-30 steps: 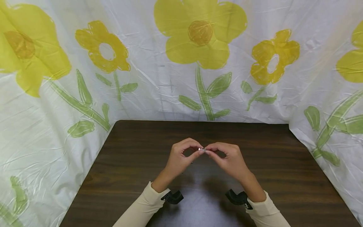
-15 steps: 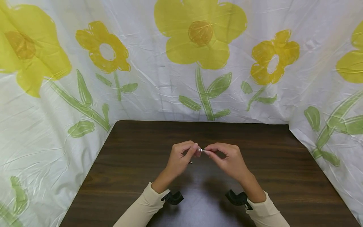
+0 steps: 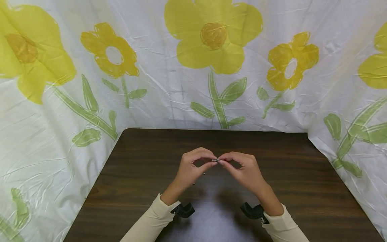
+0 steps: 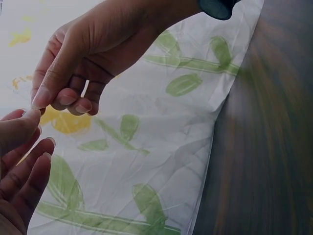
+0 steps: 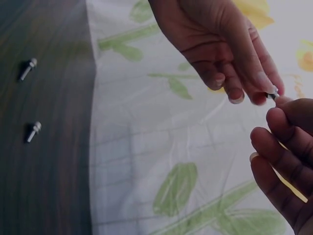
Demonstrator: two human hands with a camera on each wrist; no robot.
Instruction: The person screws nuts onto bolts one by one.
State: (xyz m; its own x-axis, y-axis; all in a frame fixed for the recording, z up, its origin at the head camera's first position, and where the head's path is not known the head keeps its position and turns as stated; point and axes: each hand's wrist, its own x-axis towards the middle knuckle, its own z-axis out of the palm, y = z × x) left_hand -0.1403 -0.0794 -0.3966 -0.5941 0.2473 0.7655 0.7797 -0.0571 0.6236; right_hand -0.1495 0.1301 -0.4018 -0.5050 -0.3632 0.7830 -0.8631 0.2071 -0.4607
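A small silver bolt (image 3: 215,160) with what looks like a nut on it is held level between two hands above the table. My left hand (image 3: 188,166) pinches its left end between thumb and index finger. At the other end, the thumb and index fingertip of my right hand (image 3: 246,168) pinch it. Only a short piece of the bolt (image 5: 272,93) shows between the fingertips in the right wrist view; fingers hide the rest. Two similar bolts lie apart on the table in that view, one bolt (image 5: 28,69) farther up and another bolt (image 5: 33,131) below it.
The dark wood-grain table (image 3: 145,151) stretches out under both hands. A white flower-printed cloth (image 3: 157,90) hangs behind it and along both sides. Black straps (image 3: 183,210) sit at the wrists.
Half a second ago the left thumb was lifted off the bolt, showing its end; now thumb and index finger pinch it again. The right hand has kept its pinch and place.
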